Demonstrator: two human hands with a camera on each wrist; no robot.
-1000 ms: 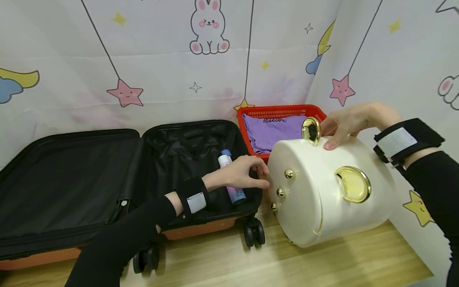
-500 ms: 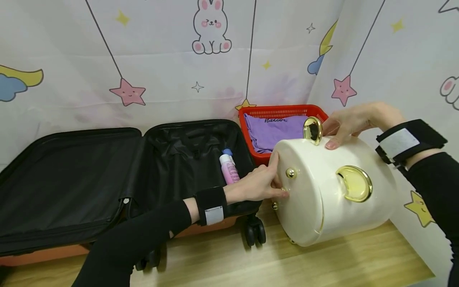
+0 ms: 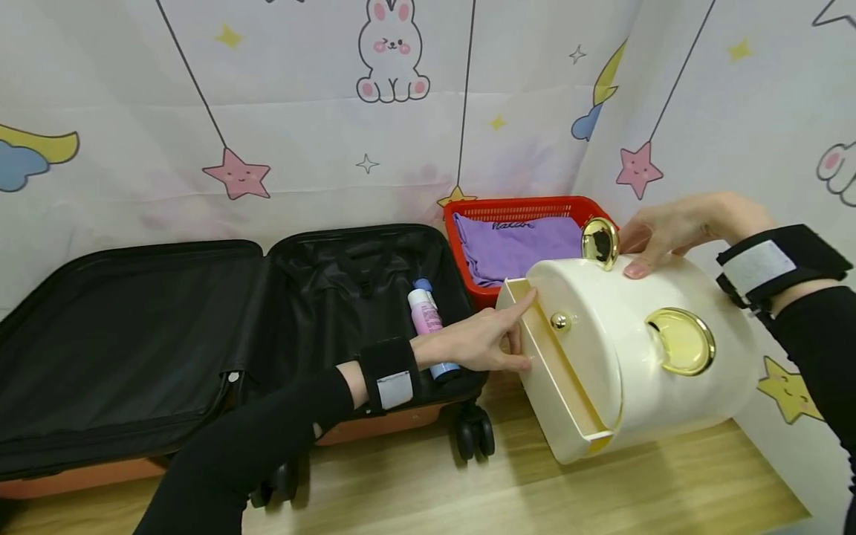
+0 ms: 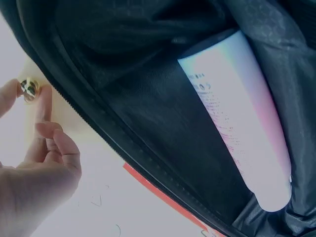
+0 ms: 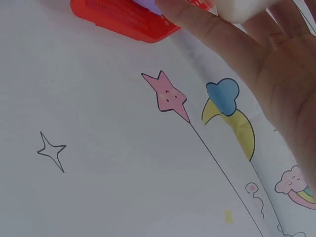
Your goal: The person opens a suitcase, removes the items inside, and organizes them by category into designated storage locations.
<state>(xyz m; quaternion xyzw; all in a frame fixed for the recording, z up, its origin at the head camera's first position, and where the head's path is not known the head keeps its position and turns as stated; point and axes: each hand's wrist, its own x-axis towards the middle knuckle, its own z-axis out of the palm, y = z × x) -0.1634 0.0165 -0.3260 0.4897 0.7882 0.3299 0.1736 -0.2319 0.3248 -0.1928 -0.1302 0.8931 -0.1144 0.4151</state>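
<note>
A cream-white, round-topped box [image 3: 602, 297] with gold trim lies on the wooden surface at the right. Its lower drawer [image 3: 560, 386] is slid partway out to the left, showing a pale yellow inside. At the drawer front is my left hand [image 3: 484, 338]; the left wrist view shows its thumb and a finger pinching a gold knob [image 4: 29, 90]. My right hand [image 3: 678, 229] rests on top of the box beside a gold ring handle [image 3: 600, 242], thumb on the shell. In the right wrist view its fingers [image 5: 217, 29] lie fairly straight against the box.
An open black-lined suitcase [image 3: 328, 297] fills the left, with a pink-blue spray bottle [image 3: 426, 312] inside and wheels [image 3: 475, 432] at its front. Behind the box stands a red basket [image 3: 461, 253] holding purple folded cloth [image 3: 515, 249]. A patterned curtain [image 3: 301, 111] hangs behind.
My left hand has reached right from above the suitcase to the drawer knob. The drawer, shut before, now stands partly out. The box and right hand have shifted slightly right.
</note>
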